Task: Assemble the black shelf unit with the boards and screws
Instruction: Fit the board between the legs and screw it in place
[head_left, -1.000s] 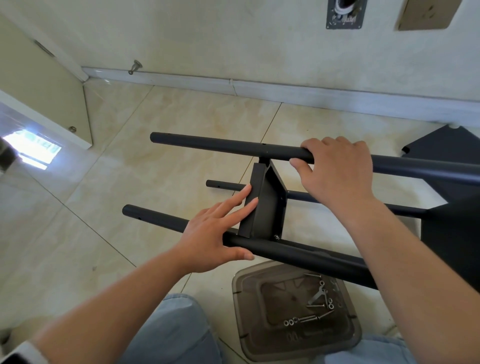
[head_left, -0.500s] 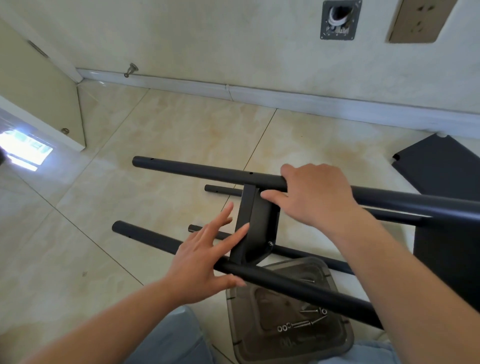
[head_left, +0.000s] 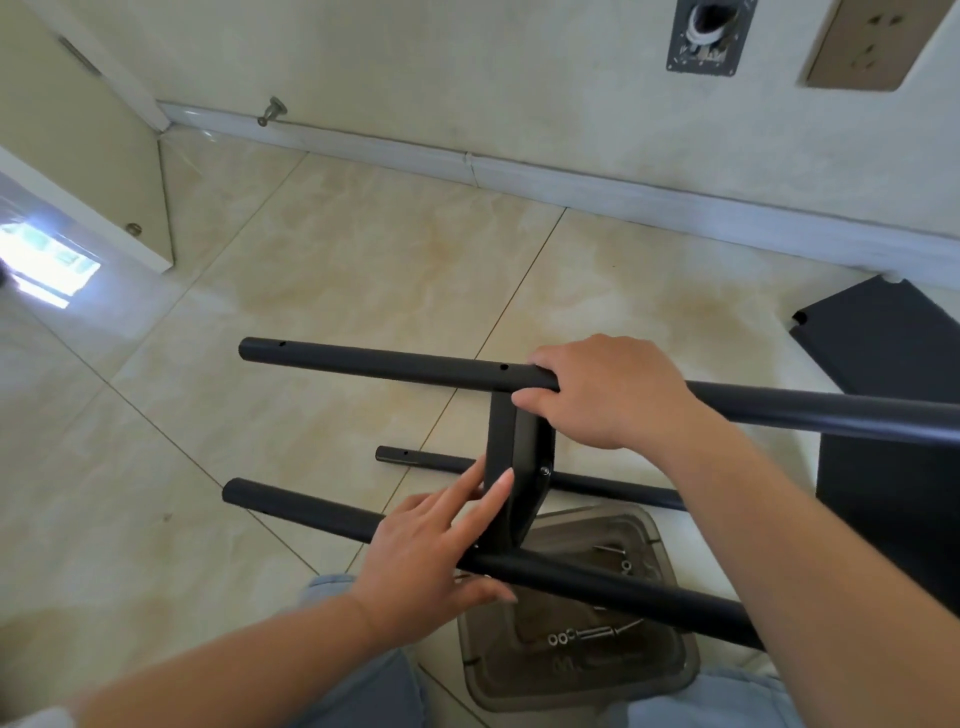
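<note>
Head view: left hand (head_left: 426, 561) now lays straight, spread fingers on the board (head_left: 501, 467), thumb under the near tube (head_left: 597, 582); beyond, right hand (head_left: 608, 389) curls round the far tube (head_left: 389, 364); frame has swung, screws (head_left: 582, 635) pending.

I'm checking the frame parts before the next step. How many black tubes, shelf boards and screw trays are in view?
Black tubes: 3 (upper, near, floor)
Shelf boards: 3 (upright, right, floor)
Screw trays: 1
Total: 7
</note>
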